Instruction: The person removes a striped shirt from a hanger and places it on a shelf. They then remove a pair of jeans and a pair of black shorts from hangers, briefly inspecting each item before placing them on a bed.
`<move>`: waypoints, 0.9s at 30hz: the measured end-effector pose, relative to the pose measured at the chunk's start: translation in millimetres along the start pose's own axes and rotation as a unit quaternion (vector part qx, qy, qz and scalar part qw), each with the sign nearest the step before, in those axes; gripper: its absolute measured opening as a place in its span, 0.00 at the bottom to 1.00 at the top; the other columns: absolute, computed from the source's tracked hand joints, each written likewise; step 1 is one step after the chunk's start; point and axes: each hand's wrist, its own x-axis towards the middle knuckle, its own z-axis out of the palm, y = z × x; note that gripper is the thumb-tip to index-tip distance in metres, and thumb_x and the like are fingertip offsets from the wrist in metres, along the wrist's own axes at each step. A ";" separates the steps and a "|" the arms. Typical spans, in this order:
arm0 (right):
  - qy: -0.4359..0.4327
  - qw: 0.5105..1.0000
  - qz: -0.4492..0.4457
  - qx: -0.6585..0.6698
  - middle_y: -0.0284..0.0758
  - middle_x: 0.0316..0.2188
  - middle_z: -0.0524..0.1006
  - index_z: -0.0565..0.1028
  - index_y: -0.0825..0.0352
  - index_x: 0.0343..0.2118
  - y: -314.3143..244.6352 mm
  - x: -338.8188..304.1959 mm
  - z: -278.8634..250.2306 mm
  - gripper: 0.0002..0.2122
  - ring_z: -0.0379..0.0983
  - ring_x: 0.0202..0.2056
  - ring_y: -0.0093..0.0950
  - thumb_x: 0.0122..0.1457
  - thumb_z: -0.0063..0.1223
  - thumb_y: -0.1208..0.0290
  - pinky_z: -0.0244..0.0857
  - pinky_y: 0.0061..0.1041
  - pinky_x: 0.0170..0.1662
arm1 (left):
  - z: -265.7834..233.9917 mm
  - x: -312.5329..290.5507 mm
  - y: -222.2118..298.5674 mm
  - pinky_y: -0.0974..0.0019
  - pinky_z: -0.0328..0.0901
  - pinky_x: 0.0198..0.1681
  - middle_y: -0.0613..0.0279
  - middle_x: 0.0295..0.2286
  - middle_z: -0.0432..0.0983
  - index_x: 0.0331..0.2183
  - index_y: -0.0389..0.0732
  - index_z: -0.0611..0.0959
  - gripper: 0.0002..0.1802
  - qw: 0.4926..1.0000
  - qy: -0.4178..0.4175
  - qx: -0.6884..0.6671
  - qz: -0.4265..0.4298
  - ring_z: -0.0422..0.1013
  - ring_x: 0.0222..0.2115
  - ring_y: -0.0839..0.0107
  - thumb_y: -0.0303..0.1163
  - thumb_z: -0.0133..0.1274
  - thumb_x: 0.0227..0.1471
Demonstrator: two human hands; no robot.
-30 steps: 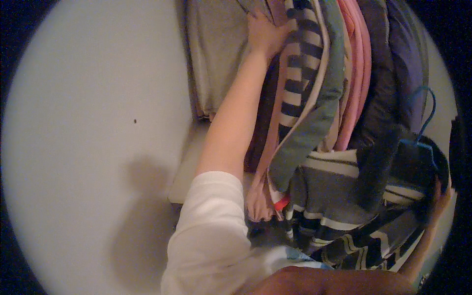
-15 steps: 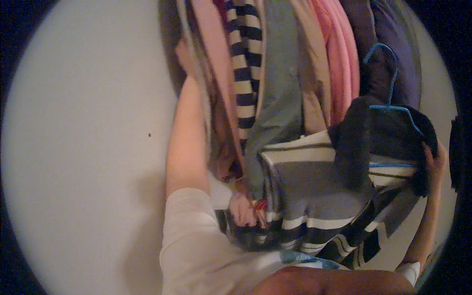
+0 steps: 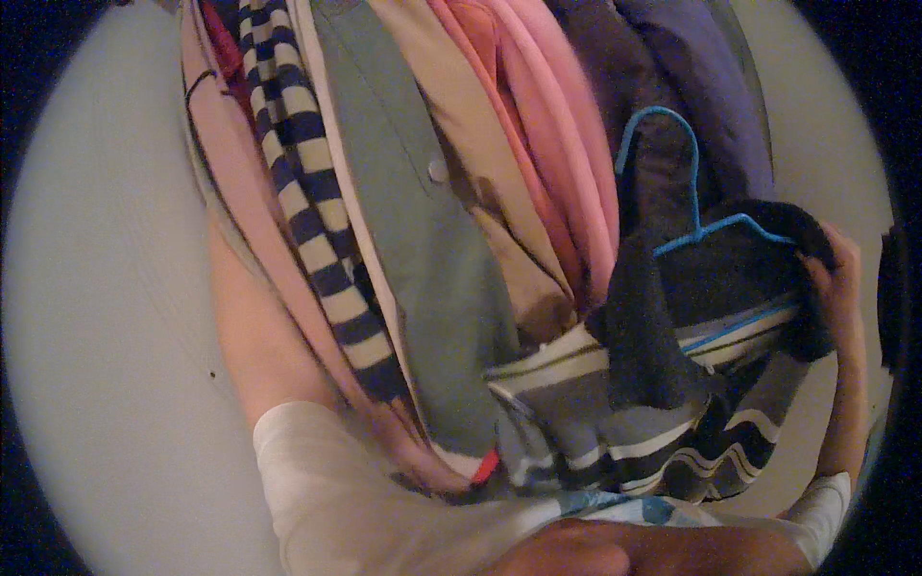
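Note:
A striped knit cardigan (image 3: 567, 394) in grey, black and cream with a dark collar hangs tilted on a blue hanger (image 3: 696, 187) at the right. My right hand (image 3: 837, 278) grips its dark collar by the hanger's right shoulder. My left forearm (image 3: 252, 317) reaches up at the left and passes behind a pink garment (image 3: 226, 144). The left hand itself is hidden, so its fingers do not show. Beside the pink garment hang a navy and cream striped garment (image 3: 322, 240) and a grey-green coat (image 3: 413, 250) with a pale button.
More clothes hang close together: a tan garment (image 3: 461, 115), a bright pink one (image 3: 567, 125), and dark purple ones (image 3: 711, 106) at the far right. A pale wall (image 3: 106, 288) stands at the left. The upper ends of the row are cut off.
The hanging clothes appear shifted left in the view. My left hand, earlier visible among the leftmost garments, is now hidden. My right hand keeps its hold on the cardigan, which sits slightly further left.

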 end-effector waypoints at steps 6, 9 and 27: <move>0.021 1.000 0.021 -0.001 0.40 0.41 0.74 0.72 0.69 0.44 63.4 -33.8 3.9 0.18 0.69 0.44 0.35 0.48 0.58 0.74 0.61 0.30 0.49 | 26.4 -0.1 -7.2 0.66 0.61 0.50 0.60 0.46 0.68 0.55 0.40 0.65 0.26 1.000 0.009 0.022 -0.014 0.65 0.46 0.69 0.44 0.41 0.59; 0.016 0.998 0.051 0.012 0.40 0.40 0.74 0.73 0.69 0.44 89.7 -55.7 17.4 0.19 0.69 0.43 0.35 0.46 0.59 0.73 0.61 0.31 0.48 | 43.4 -0.9 -6.1 0.66 0.61 0.50 0.60 0.46 0.68 0.55 0.40 0.65 0.26 0.999 0.014 0.029 -0.011 0.65 0.46 0.69 0.43 0.41 0.59; 0.008 0.993 0.034 0.109 0.39 0.43 0.72 0.70 0.69 0.46 87.8 -10.2 46.1 0.18 0.67 0.47 0.32 0.50 0.55 0.74 0.59 0.29 0.51 | 132.6 -2.7 26.1 0.66 0.61 0.50 0.60 0.44 0.69 0.54 0.39 0.66 0.25 0.999 -0.007 0.040 0.035 0.65 0.45 0.70 0.41 0.41 0.59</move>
